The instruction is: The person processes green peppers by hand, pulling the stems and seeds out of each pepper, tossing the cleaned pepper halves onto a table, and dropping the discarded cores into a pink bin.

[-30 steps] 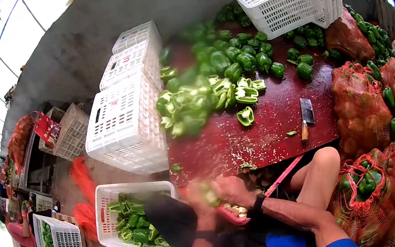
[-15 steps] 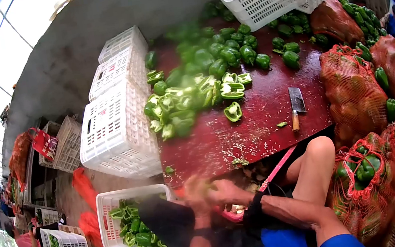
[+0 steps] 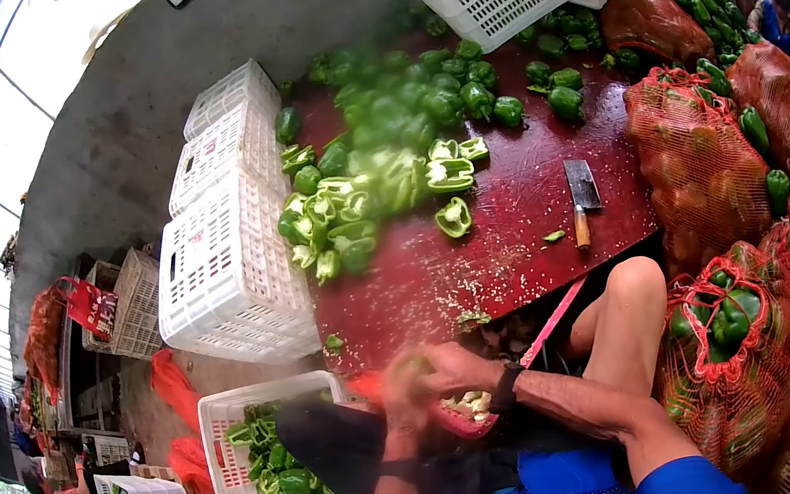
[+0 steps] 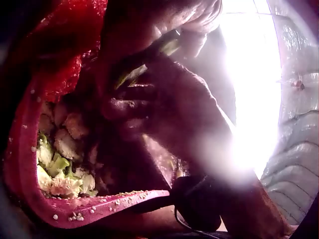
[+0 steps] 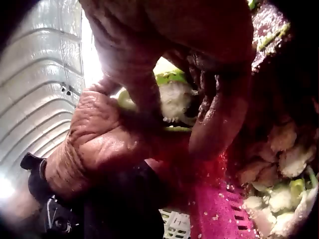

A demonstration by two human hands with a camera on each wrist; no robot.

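Both hands meet above a pink basket (image 3: 467, 425) holding pale pepper cores (image 4: 65, 184). My left hand (image 3: 405, 392), blurred in the head view, grips a piece of green pepper (image 5: 170, 78) from the side. My right hand (image 3: 463, 369) comes from the other side; in the right wrist view its fingers (image 5: 219, 114) curl down around the pepper's white seed core (image 5: 175, 99). Mostly shadowed in the left wrist view, the pepper shows only as slivers (image 4: 132, 75) between the hands. The fingers hide much of it.
A red table (image 3: 514, 230) carries whole peppers (image 3: 508, 111), cut halves (image 3: 454, 217) and a cleaver (image 3: 582, 185). White crates (image 3: 215, 262) stand at its left, with a crate of cut peppers (image 3: 225, 473) below. Net sacks (image 3: 698, 174) line the right.
The head view has shifted, so the table and crates sit further left and the table's contents higher. Both hands stay together over the pink basket; the pepper between them is less visible.
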